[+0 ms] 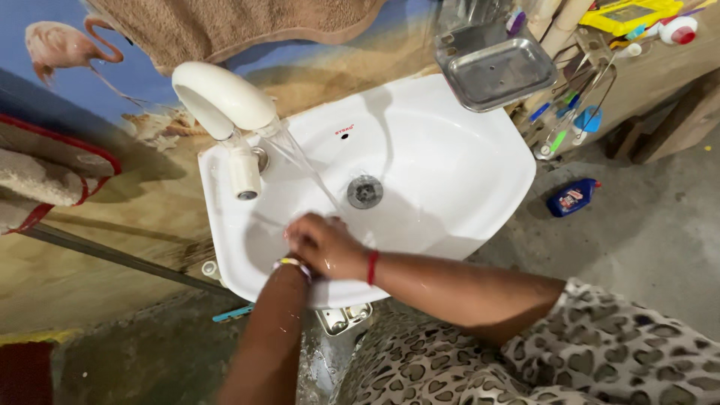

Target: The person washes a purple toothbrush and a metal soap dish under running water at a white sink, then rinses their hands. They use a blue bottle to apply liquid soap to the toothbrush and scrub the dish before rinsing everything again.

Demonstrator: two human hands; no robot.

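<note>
My right hand [324,244], wet and curled, lies over my left hand [300,264], which is mostly hidden beneath it; both are clasped together, holding only each other, forearms crossing at the wrists. The water stream [304,161] falls from the white tap [225,101] beyond my hands and meets them over the white basin [450,172]. The drain [365,191] lies just past my knuckles.

Left hand [300,259] under right hand [328,244]
</note>
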